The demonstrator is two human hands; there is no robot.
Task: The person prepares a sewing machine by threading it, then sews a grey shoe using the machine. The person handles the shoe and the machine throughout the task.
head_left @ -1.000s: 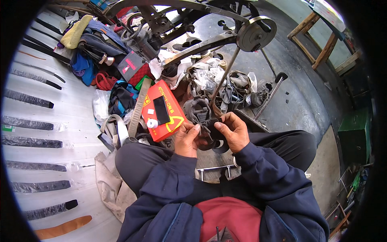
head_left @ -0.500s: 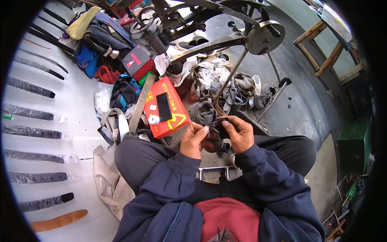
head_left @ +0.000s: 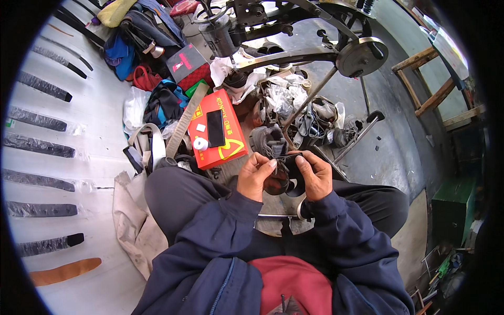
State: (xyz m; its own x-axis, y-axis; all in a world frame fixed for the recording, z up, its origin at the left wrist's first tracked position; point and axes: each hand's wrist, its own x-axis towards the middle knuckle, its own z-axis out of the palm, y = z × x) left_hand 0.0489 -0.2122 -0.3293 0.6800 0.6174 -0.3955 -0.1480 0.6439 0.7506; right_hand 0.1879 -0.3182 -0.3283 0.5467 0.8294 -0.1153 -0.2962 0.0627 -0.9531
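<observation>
My left hand [head_left: 254, 177] and my right hand [head_left: 315, 176] are close together above my lap, thumbs pinched against fingers. Stretched between them is a thin dark strip [head_left: 286, 156], one end in each pinch; its exact kind does not show. Just beyond my fingertips stands a worn grey lace-up shoe [head_left: 266, 140]. Under the strip, partly covered by my hands, is a dark brown rounded object [head_left: 276, 184] that I cannot make out.
A red box [head_left: 231, 137] to the left carries a black phone [head_left: 214, 128] and a white spool [head_left: 200, 144]. Ahead stands a sewing machine with a metal handwheel [head_left: 362, 56]. Beyond the shoe lies a heap of plastic bags and scraps [head_left: 286, 97]. Wrapped dark strips [head_left: 39, 180] line the left.
The view has shifted a little, so the machine and box sit slightly differently in it. Both hands keep their pinch on the dark strip, and the right fingers have moved slightly.
</observation>
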